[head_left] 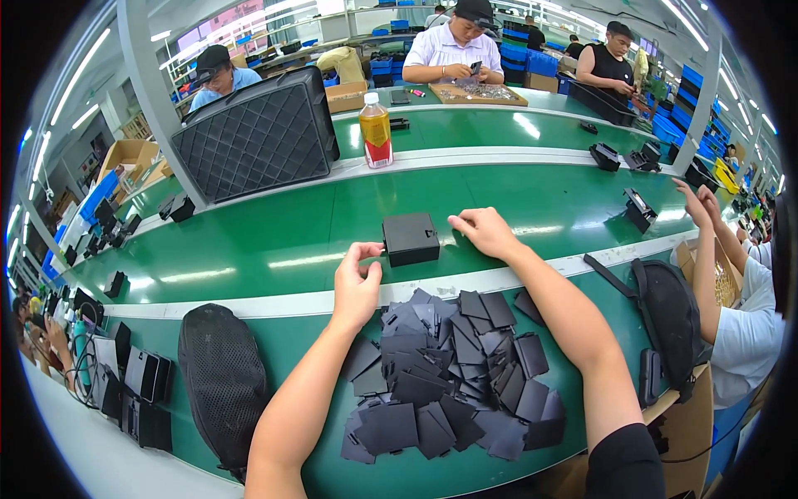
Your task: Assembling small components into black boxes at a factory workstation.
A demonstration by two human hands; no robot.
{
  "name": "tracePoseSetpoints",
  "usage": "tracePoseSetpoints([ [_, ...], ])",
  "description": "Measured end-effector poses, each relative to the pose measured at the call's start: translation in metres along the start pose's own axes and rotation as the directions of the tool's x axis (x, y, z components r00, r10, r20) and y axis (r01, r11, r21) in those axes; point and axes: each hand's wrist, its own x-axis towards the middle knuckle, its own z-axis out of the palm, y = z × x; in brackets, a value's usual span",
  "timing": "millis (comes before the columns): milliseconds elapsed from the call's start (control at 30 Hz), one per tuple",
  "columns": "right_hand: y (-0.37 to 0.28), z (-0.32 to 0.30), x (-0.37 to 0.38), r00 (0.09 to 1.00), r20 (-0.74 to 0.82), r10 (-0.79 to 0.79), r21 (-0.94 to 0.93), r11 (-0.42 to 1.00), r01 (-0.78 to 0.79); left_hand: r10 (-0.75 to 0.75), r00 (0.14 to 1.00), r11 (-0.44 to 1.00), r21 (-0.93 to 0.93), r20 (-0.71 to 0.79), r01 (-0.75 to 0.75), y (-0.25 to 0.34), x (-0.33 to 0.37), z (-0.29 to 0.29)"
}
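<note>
A square black plastic box [411, 239] sits on the green belt in front of me, with a small notch in its top. My left hand [358, 283] is curled at the box's left side, thumb and index finger at its edge. To the right of the box, my right hand [485, 233] is held with fingers extended and nothing in it, a small gap from the box. Between my forearms lies a loose heap of thin black plastic covers [449, 366], spread over the near green table.
A black mesh bag [223, 382] lies left of my left arm; another black bag [665, 316] lies at the right. Across the belt stand a drink bottle [376, 133] and a large black crate [258, 137]. Co-workers sit opposite and at my right. Another black device [639, 209] rests on the belt.
</note>
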Motion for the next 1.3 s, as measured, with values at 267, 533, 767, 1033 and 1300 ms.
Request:
tracePoseSetpoints([
  [267,0.016,0.017,0.001,0.991,-0.079,-0.11,0.283,0.951,0.128,0.394,0.906,0.479,0.808,0.153,-0.344,0.013,0.0,-0.012],
  [533,0.019,0.011,0.005,0.995,-0.059,-0.077,0.415,0.905,0.094,0.38,0.923,0.588,0.756,0.053,-0.285,-0.001,0.004,-0.018],
  [767,0.007,0.003,-0.006,0.989,-0.102,-0.112,0.417,0.897,0.145,0.449,0.893,0.588,0.743,0.029,-0.32,0.004,-0.011,-0.044],
  [1033,-0.001,-0.004,-0.013,0.997,-0.07,0.01,0.528,0.849,0.029,0.143,0.952,0.744,0.664,-0.272,0.078,0.024,-0.018,-0.053],
  [1300,-0.003,-0.02,-0.023,0.995,-0.095,0.011,0.551,0.833,0.043,0.379,0.906,0.443,0.897,-0.189,0.002,0.033,-0.018,-0.048],
])
